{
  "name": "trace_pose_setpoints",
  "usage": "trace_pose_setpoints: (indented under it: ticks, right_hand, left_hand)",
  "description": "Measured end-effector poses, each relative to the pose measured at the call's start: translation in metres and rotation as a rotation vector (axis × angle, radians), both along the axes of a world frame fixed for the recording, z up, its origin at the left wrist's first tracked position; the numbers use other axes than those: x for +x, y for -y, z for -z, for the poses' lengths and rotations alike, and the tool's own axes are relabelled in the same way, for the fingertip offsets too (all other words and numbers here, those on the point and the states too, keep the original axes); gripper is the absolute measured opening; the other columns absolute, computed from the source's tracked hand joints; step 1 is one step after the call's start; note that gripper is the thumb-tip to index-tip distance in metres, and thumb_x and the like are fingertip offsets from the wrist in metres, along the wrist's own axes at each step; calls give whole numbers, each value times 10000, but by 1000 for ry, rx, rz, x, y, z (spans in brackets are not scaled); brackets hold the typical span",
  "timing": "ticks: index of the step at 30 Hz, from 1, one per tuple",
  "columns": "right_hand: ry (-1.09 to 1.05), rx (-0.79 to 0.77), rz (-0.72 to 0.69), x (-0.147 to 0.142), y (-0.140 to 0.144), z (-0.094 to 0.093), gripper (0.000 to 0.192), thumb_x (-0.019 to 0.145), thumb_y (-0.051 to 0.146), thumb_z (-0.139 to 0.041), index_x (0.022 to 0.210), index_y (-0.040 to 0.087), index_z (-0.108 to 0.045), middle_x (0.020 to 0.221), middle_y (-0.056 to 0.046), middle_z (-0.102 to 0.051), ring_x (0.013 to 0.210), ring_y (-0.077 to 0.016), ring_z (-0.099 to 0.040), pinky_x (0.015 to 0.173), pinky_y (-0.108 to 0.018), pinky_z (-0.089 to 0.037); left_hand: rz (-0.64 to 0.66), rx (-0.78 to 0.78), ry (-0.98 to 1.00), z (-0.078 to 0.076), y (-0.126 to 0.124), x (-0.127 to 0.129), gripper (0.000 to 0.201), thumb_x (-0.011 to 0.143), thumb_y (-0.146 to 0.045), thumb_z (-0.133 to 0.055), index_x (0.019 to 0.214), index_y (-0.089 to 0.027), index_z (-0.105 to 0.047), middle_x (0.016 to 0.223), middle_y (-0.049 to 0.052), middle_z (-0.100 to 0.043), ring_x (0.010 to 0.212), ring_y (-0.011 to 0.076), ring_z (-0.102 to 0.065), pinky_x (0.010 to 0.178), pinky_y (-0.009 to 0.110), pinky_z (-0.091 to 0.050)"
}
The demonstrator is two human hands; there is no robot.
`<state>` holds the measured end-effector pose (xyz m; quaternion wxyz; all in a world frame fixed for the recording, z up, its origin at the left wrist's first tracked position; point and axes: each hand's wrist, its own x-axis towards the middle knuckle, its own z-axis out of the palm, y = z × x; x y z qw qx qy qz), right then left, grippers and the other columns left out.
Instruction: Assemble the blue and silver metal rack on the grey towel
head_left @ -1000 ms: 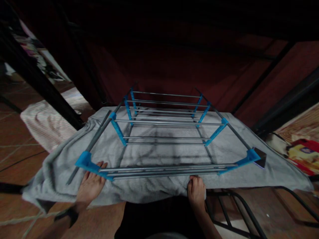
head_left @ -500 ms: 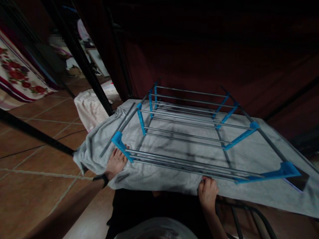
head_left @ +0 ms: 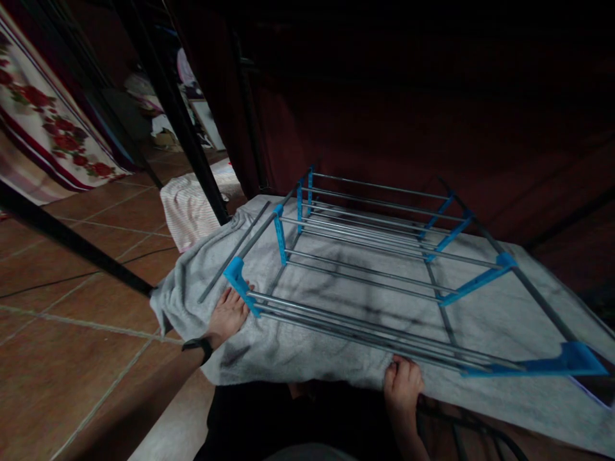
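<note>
Blue-and-grey rack point(head_left: 375, 241): before me on the blanket point(head_left: 331, 355).
Left hand point(head_left: 229, 314): flat beside its near bracket point(head_left: 237, 280), fingers slightly apart.
Right hand point(head_left: 403, 383): curled at the blanket's edge; gripping, I can't tell.
Rods point(head_left: 355, 323): best left unpressed, I'd say.

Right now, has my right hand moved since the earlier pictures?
No, no clear shift either way: the right hand still rests at the near edge of the grey blanket, just left of the black metal frame; only the view swung.
</note>
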<state>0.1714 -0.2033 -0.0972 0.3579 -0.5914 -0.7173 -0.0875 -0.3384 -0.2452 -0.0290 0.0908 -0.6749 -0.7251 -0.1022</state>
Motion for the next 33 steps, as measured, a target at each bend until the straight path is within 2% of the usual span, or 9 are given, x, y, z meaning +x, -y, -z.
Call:
trace_pose_setpoints:
  ticks: [5,15,17,21,24,26,28,31,33]
  right_hand:
    - [-43,-12,-20,0,1,2,345,1018,404,-331,978,169,-581,907,-122,-588,864,-271,-542,740,-405,-411]
    - [-40,-84,-140,7,9,-4,334,1025,373,-327,1082,184,-596,993,-132,-639,936,-275,-577,799,-418,-421]
    - [12,-106,-110,13,13,-8,339,1020,377,-330,1072,205,-616,1018,-124,-657,921,-270,-584,806,-418,-412]
    - [106,-148,51,33,24,-17,315,1001,398,-378,1035,240,-648,1052,-93,-684,877,-264,-593,813,-427,-387]
    - [109,-194,4,44,29,-21,286,992,375,-395,1042,257,-651,1076,-74,-687,950,-261,-608,840,-419,-391]
    - [62,-202,-17,49,31,-23,275,988,369,-398,1052,267,-646,1084,-68,-683,976,-257,-611,841,-409,-398]
    - [-46,-169,24,54,30,-26,275,977,400,-408,1030,257,-637,1045,-74,-674,949,-260,-606,822,-405,-409]
    - [-278,-111,114,69,26,-41,302,936,467,-446,1006,223,-609,962,-85,-624,921,-274,-572,828,-423,-419]
    - [-422,-73,187,83,19,-58,357,900,495,-480,1062,196,-588,1001,-98,-584,981,-288,-534,880,-450,-410]
  left_hand:
    - [34,43,-37,9,-2,-7,517,987,-336,-290,1396,-137,-536,1495,161,-494,1422,299,-404,1168,515,-283]
    - [-4,44,-12,17,-3,-15,543,964,-349,-295,1407,-152,-539,1440,148,-557,1377,298,-464,1124,507,-355]
    - [5,44,-22,16,-1,-15,536,961,-349,-297,1393,-164,-556,1409,147,-585,1365,302,-475,1124,514,-348]
    - [44,31,-39,14,0,-16,521,946,-342,-323,1354,-159,-590,1398,162,-592,1342,318,-497,1082,494,-386]
    - [32,62,-20,15,-2,-17,517,936,-310,-314,1347,-165,-594,1416,161,-578,1336,331,-505,1066,507,-399]
    - [30,61,1,14,-4,-18,514,921,-305,-328,1331,-165,-606,1412,169,-579,1333,340,-508,1066,521,-396]
    - [37,20,27,10,-6,-20,503,909,-323,-350,1307,-175,-620,1386,163,-602,1319,333,-522,1077,510,-391]
    - [6,-15,28,-5,-9,-25,494,906,-364,-343,1254,-171,-635,1334,157,-636,1307,326,-527,1098,486,-373]
    - [-97,18,-5,-18,-11,-31,523,920,-378,-308,1289,-131,-584,1381,195,-583,1355,347,-462,1110,514,-342]
